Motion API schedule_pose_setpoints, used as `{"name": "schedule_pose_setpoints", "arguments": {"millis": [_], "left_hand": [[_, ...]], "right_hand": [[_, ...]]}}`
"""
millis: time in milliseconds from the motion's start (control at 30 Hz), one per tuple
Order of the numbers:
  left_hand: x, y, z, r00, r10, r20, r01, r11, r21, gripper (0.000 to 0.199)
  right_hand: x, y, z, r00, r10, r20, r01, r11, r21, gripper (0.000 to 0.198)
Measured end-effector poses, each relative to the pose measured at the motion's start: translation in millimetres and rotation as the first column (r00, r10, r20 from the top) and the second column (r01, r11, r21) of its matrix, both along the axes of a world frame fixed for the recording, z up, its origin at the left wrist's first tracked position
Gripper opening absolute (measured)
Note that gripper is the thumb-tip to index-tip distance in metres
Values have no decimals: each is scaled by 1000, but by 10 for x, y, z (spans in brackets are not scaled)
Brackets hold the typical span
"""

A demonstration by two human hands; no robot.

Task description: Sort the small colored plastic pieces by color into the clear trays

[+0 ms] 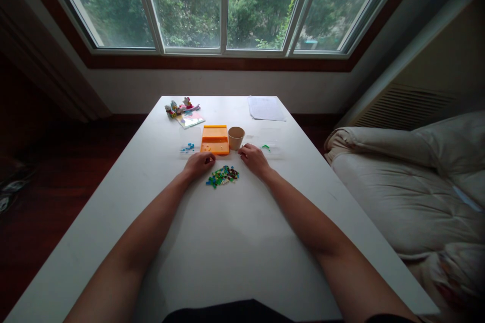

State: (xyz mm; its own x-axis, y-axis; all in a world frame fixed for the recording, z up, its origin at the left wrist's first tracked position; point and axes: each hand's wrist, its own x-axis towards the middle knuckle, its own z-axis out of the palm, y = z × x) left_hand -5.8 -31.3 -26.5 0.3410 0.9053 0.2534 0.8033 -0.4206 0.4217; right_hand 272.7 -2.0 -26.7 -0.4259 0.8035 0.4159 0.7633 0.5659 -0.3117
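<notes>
The toy-brick pile lies on the counter, left hand at its ten o'clock, right hand at two, perhaps for easy reach; fingers are curled narrow, whether holding bricks I cannot tell.

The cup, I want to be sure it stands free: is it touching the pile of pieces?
Apart. The head view shows white table between the cup and the pile, which lies lower in the picture.
</notes>
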Motion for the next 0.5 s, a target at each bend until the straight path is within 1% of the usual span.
{"name": "schedule_pose_setpoints", "arguments": {"millis": [67, 167, 267, 367, 500], "left_hand": [[-2, 0, 0, 1000, 2, -2, -2, 1000, 0, 21], [-10, 5, -9, 1000, -2, -1, 2, 1000, 4, 20], [-19, 11, -18, 1000, -6, 5, 6, 1000, 3, 19], [-24, 15, -23, 1000, -1, 11, 1, 1000, -3, 17], [-30, 22, -30, 1000, 0, 12, 0, 1000, -14, 15]], "right_hand": [[53, 47, -17, 996, -34, -84, 36, 999, 30, 21], [129, 117, -28, 973, -107, -203, 124, 989, 76, 23], [201, 176, -35, 949, -161, -270, 190, 978, 86, 24], [254, 205, -48, 945, -174, -276, 205, 975, 87, 24], [245, 160, -47, 967, -151, -207, 173, 981, 89, 22]]}}
